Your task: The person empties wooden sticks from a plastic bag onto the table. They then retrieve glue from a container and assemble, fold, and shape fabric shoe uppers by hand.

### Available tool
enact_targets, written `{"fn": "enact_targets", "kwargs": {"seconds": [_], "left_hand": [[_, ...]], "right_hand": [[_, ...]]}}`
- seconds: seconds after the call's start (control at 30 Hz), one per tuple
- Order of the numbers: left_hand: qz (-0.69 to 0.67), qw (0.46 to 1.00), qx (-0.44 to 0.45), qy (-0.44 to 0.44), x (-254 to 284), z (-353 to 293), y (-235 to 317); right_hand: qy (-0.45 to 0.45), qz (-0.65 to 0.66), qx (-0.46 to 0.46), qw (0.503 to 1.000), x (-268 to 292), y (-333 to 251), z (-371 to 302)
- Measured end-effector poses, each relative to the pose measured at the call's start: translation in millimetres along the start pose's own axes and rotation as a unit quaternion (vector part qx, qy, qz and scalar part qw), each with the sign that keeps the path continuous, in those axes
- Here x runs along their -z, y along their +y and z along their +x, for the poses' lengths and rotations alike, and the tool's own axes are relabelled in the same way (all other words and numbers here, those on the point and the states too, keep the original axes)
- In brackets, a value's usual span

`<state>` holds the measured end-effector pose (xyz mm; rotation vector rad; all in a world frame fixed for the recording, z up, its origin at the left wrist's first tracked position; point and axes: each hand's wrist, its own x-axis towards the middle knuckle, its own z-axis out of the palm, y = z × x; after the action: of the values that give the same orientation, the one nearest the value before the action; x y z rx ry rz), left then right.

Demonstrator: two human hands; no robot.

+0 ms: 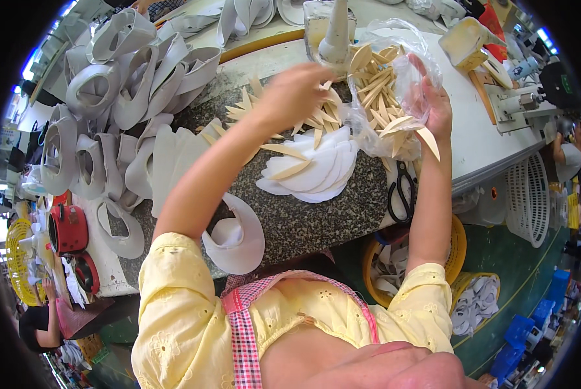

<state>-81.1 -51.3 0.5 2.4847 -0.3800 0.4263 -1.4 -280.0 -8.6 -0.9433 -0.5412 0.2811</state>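
My right hand grips the side of a clear plastic bag, which is full of thin, beige, leaf-shaped pieces. Some of them poke out over the rim by my wrist. Smeared by motion, my left hand hangs above a loose heap of the same pieces; its fingers are too blurred to tell what they hold. A fanned stack of white, rounded sheets lies nearer to me, with a few beige pieces on top. Close to my left elbow sits a pale shoe upper.
Many pale shoe uppers are piled on the left. Black-handled scissors lie at the front edge of the speckled stone slab. A white post on a block stands at the back. Yellow baskets are below, right.
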Motion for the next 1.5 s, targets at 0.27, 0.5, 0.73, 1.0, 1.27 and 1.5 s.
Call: {"fn": "enact_targets", "kwargs": {"seconds": [0.27, 0.5, 0.73, 1.0, 1.27, 1.5], "left_hand": [[-0.109, 0.992, 0.033, 0.056, -115.3, 53.8, 5.5], [-0.113, 0.986, 0.115, -0.029, -113.7, 52.2, 6.2], [-0.208, 0.973, 0.06, 0.079, -119.7, 78.8, 6.0], [-0.275, 0.959, -0.017, 0.066, -124.1, 79.3, -9.7], [-0.456, 0.887, 0.066, 0.013, -102.1, 74.9, 14.1], [-0.55, 0.83, 0.077, 0.045, -83.8, 59.9, -3.9]], "right_hand": [[0.13, -0.506, -0.006, 0.853, 8.0, -11.6, -13.6], [0.117, -0.778, 0.146, 0.6, 62.9, -3.1, 2.6], [0.235, -0.044, -0.153, 0.959, 49.5, 13.4, 19.8], [0.143, -0.011, -0.128, 0.981, 32.8, 23.5, 19.9], [0.018, 0.109, -0.15, 0.982, 32.9, 17.3, 12.4], [0.109, 0.019, -0.049, 0.993, 43.3, 21.2, 11.7]]}}
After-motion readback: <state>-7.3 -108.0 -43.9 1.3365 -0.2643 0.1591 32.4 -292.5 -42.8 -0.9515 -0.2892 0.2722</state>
